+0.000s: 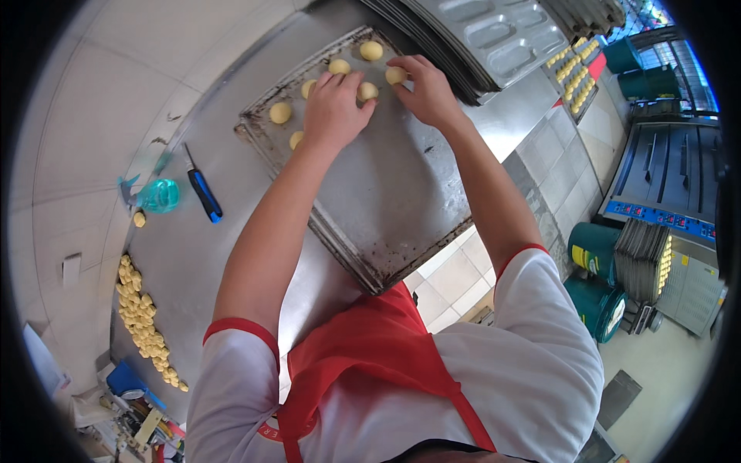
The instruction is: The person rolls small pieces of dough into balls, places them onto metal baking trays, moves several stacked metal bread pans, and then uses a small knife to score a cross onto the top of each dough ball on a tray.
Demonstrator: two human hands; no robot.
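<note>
Steel tabletop [245,174] bears a tray [374,181] where left fingers [353,79] and right fingers [404,62] grasp smooth, round, yellow dough balls [394,76].

Tray [378,185] on worktop [185,285]. Dough balls [280,113] on tray's far part, w/ L hand [336,108] & R hand [424,91] there. L of tray: knife [204,194], then spray bottle [160,197]. Dough pieces [139,310] also L, nearer wearer. Pan stack [494,38] beyond tray, to R. Oven [665,174] & bins [594,247] well R of tray, off worktop.
</note>
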